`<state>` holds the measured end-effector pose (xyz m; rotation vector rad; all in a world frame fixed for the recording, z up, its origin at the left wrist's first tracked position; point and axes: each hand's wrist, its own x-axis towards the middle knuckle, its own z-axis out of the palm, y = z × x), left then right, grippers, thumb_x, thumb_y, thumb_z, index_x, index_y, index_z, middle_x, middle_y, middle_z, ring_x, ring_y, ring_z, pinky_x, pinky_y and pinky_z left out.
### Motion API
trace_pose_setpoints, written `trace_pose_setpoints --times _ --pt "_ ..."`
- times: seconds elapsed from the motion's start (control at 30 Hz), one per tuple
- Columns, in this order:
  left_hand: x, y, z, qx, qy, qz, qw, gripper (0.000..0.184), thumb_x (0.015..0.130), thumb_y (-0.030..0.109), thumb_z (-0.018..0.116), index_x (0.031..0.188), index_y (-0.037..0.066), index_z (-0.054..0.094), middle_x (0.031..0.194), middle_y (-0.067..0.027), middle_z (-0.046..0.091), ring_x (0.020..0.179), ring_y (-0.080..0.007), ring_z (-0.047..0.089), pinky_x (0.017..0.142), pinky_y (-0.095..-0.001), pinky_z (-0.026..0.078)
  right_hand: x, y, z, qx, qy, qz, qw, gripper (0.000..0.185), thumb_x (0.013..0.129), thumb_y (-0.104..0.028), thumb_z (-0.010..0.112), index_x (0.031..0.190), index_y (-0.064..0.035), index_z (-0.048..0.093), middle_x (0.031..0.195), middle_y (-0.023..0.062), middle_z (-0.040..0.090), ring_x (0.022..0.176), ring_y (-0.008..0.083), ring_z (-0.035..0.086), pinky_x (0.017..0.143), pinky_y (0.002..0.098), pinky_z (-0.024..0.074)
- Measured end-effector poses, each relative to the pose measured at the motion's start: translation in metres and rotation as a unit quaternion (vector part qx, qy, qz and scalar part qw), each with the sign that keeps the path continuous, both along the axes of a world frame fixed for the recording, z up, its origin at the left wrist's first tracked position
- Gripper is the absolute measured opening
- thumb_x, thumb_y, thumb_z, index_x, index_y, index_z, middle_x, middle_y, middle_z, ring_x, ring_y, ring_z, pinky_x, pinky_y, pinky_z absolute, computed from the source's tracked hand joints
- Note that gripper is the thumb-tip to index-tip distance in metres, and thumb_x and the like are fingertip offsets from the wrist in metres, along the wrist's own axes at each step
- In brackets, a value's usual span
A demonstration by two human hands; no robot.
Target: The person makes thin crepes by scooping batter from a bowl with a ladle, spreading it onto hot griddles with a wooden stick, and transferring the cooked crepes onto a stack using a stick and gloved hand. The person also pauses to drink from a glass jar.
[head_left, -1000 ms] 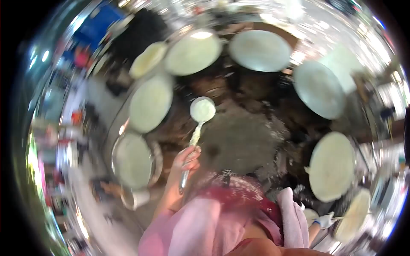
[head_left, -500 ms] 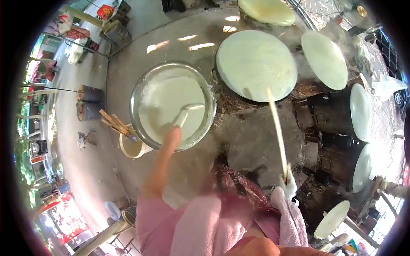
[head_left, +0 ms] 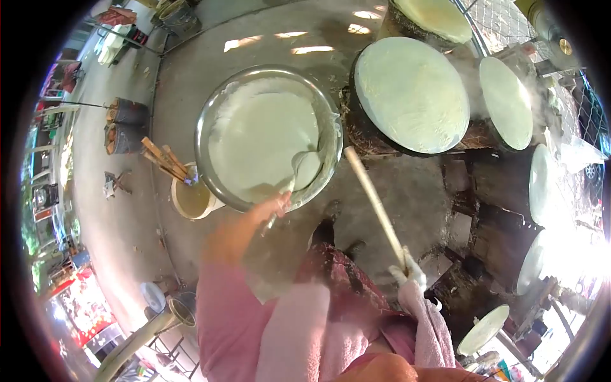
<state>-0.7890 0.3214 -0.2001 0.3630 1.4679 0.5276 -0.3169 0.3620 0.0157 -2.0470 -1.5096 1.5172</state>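
One wide grey floor [head_left: 273,251] stretches beneath everything, with patches of sunlight beyond the steel basin [head_left: 205,137], the landmark here. Past the far-left side of the basin, the floor runs out to a cluttered edge of the room; a wire fence [head_left: 503,22] stands far to its right.

Six round griddles [head_left: 412,95] with pale tops curve around the right of the basin, from far right to near right. The largest-looking sits just beside the basin, its top coated in a pale layer; steam drifts near the next one.

The basin holds thick, pale batter [head_left: 261,137]. Well to its left stand two dark containers [head_left: 127,113]. Near its lower left, one white bucket [head_left: 191,200] holds liquid and at least three wooden strips [head_left: 164,160].

One pale wooden stick [head_left: 375,204] slants at the basin's lower right, its far end near the rim. The gloved right hand [head_left: 410,275] is closed around its near end. One ladle [head_left: 305,167] has its bowl inside the basin, at the near right; the bare left hand [head_left: 277,205] grips its handle with curled fingers at the near rim.
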Motion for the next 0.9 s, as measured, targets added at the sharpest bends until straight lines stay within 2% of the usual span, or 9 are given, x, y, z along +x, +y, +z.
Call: trace_pose_setpoints --times 0.13,0.27,0.4,0.5,0.6,0.7,0.73,0.83,0.9 --pt "0.066 -0.056 0.046 -0.048 -0.315 0.261 0.911 0.048 0.097 0.051 0.05 0.084 0.005 0.055 0.053 0.0063 0.036 0.042 -0.0067 0.032 0.041 -0.0261 0.029 0.002 -0.015 -0.033 -0.143 -0.069 0.261 0.952 0.057 0.094 -0.038 0.059 0.145 -0.0229 0.041 0.103 0.0199 0.065 0.088 0.0346 0.063 0.082 0.0403 0.0495" --pt "0.148 -0.056 0.128 0.032 -0.395 0.426 0.813 0.035 0.101 0.041 0.046 0.094 0.007 0.053 0.054 0.0092 0.031 0.043 -0.0058 0.032 0.046 -0.0227 0.028 -0.004 -0.055 -0.026 -0.159 0.066 0.221 0.96 0.047 0.098 -0.037 0.052 0.142 -0.019 0.048 0.093 0.0082 0.066 0.09 0.0144 0.057 0.086 0.0283 0.0442" --pt "0.197 -0.06 0.178 0.132 -0.261 0.511 0.809 0.028 0.102 0.032 0.048 0.104 0.004 0.052 0.063 0.0065 0.04 0.047 -0.0061 0.038 0.049 -0.0214 0.033 0.016 -0.053 0.04 -0.149 0.035 0.253 0.955 0.049 0.093 -0.041 0.055 0.136 -0.0178 0.054 0.104 0.0166 0.069 0.097 0.0253 0.065 0.089 0.0328 0.046" --pt "0.217 -0.072 0.297 0.218 -0.135 0.466 0.847 0.027 0.102 0.032 0.047 0.104 0.005 0.051 0.067 0.0008 0.047 0.045 -0.0063 0.042 0.043 -0.0194 0.035 0.056 -0.064 0.043 -0.064 0.094 0.254 0.96 0.051 0.091 -0.035 0.058 0.138 -0.0167 0.051 0.107 0.0147 0.069 0.099 0.0236 0.064 0.091 0.0325 0.0457" --pt "0.154 -0.088 0.338 0.328 -0.486 0.387 0.712 0.034 0.102 0.038 0.046 0.102 0.004 0.051 0.066 -0.0011 0.047 0.039 -0.0074 0.038 0.038 -0.0181 0.032 0.083 -0.066 0.047 0.079 0.249 0.217 0.94 0.054 0.09 -0.021 0.061 0.141 -0.0096 0.047 0.11 0.0115 0.07 0.101 0.0191 0.063 0.09 0.0315 0.0459" --pt "0.111 -0.056 0.359 0.423 -0.536 0.118 0.721 0.034 0.105 0.034 0.04 0.103 0.002 0.05 0.066 -0.0009 0.046 0.036 -0.0081 0.034 0.044 -0.0188 0.037 0.111 -0.067 0.0 0.072 0.203 0.11 0.97 0.055 0.089 -0.015 0.064 0.141 -0.0089 0.048 0.12 0.0077 0.066 0.099 0.0127 0.061 0.088 0.0257 0.0469" --pt "0.113 -0.054 0.372 0.396 -0.389 0.368 0.746 0.031 0.105 0.029 0.039 0.102 0.0 0.05 0.063 0.0019 0.041 0.038 -0.0069 0.035 0.05 -0.0198 0.038 0.117 -0.063 -0.02 0.04 0.229 0.044 0.972 0.055 0.089 -0.014 0.065 0.141 -0.0096 0.049 0.115 0.0059 0.066 0.093 0.0103 0.059 0.083 0.0241 0.0471" --pt "0.094 -0.01 0.392 0.373 -0.326 0.426 0.757 0.032 0.104 0.028 0.043 0.102 -0.003 0.052 0.063 0.0043 0.04 0.042 -0.006 0.037 0.052 -0.0209 0.033 0.114 -0.035 -0.004 0.005 0.316 -0.141 0.938 0.052 0.09 -0.01 0.064 0.14 -0.009 0.051 0.097 -0.0015 0.064 0.072 0.0027 0.051 0.064 0.0183 0.0428" --pt "0.112 0.004 0.396 0.34 -0.047 0.407 0.846 0.034 0.102 0.032 0.047 0.1 -0.001 0.055 0.061 0.0044 0.043 0.042 -0.006 0.038 0.049 -0.0209 0.032 0.12 -0.019 -0.001 0.061 0.297 -0.182 0.935 0.048 0.091 -0.007 0.063 0.138 -0.0061 0.052 0.086 -0.0064 0.057 0.064 0.0015 0.044 0.056 0.0173 0.0363"
